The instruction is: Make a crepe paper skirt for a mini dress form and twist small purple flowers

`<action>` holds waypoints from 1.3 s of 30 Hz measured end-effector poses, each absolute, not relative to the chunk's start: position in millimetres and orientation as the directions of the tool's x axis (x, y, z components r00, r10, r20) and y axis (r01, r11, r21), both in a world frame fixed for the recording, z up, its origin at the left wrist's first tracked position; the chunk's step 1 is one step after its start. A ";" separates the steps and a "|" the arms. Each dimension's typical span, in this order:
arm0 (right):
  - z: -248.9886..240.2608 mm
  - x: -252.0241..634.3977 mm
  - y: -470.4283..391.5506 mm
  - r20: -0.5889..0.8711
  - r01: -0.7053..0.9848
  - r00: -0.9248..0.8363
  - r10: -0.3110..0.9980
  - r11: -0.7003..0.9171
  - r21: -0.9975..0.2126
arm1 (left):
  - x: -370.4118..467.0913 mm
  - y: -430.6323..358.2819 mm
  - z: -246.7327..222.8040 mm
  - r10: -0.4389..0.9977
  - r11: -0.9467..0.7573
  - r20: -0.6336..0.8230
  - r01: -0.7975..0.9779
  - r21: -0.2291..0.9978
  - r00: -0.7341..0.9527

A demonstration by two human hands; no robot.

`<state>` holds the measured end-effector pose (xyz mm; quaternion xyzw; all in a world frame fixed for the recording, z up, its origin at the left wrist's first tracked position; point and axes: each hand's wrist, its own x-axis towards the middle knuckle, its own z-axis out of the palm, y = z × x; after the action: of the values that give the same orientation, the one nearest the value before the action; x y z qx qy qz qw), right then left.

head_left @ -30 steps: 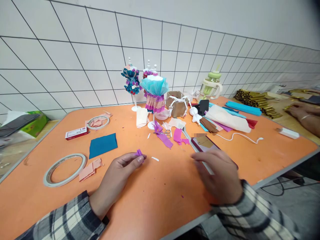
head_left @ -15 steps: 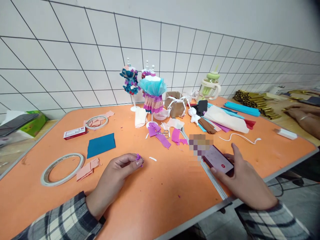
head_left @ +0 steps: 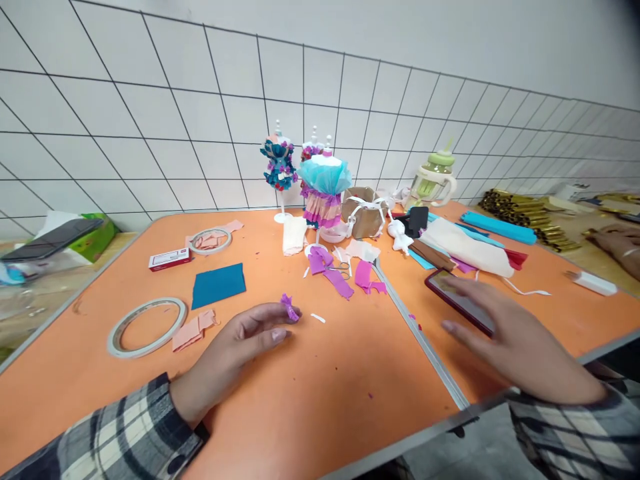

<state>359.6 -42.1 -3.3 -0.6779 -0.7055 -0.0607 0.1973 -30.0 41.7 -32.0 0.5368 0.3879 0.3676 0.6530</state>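
A small twisted bow of purple crepe paper [head_left: 289, 307] sits at the fingertips of my left hand [head_left: 240, 340], held along the index finger while the thumb stands a little apart below. My right hand [head_left: 515, 333] reaches over a phone [head_left: 463, 303] that appears to lie on the orange table. Its fingers are stretched out and partly cover the screen. Just beyond my left hand is a short white strip [head_left: 318, 319]. Purple paper strips [head_left: 337, 281] with small scissors [head_left: 340, 269] lie farther back, beside a magenta paper piece [head_left: 367, 277].
Mini dress forms in paper skirts [head_left: 324, 183] stand near the tiled wall. Tape rolls [head_left: 116, 343], a blue paper sheet [head_left: 219, 285], peach scraps [head_left: 196, 330] and a red-white box [head_left: 170, 259] lie left. Paper rolls [head_left: 465, 247] and a green-lidded bottle [head_left: 434, 177] are back right.
My right hand has set the phone down from a tilted hold, and its fingers now extend over it. My left thumb has moved away from the purple bow. The view has shifted slightly.
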 end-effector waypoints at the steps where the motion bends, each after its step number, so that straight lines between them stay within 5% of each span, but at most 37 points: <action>1: 5.3 332.3 -35.0 0.348 0.950 -0.099 0.932 0.193 -0.245 | -30.2 40.3 -29.3 0.882 0.198 -0.133 -0.099 0.975 0.453; 6: 20.4 216.7 24.9 0.385 0.666 -0.402 0.830 0.554 -0.499 | -29.0 37.0 -23.0 0.818 0.348 -0.194 -0.197 0.917 0.541; 12: -12.1 175.5 71.5 0.211 0.270 -0.481 0.851 0.373 -0.888 | -26.6 38.2 -30.5 0.821 0.307 -0.161 -0.186 0.933 0.548; 20: -25.8 175.7 63.1 0.097 0.318 -0.450 0.888 0.261 -0.911 | -22.9 42.5 -31.6 0.796 0.244 -0.190 -0.017 0.970 0.575; 35: -32.8 173.0 63.6 0.012 0.346 -0.299 0.954 0.120 -0.930 | -16.2 39.5 -23.6 0.901 0.221 -0.276 0.191 0.956 0.335; 39: -33.5 165.8 61.6 -0.020 0.206 -0.231 0.973 0.029 -0.978 | -16.3 40.4 -31.2 0.932 0.207 -0.245 0.164 0.965 0.266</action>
<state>165.8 61.6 -33.5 -0.4866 -0.6058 0.4987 0.3841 -16.3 40.4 -31.2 0.5378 0.5094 0.3277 0.5864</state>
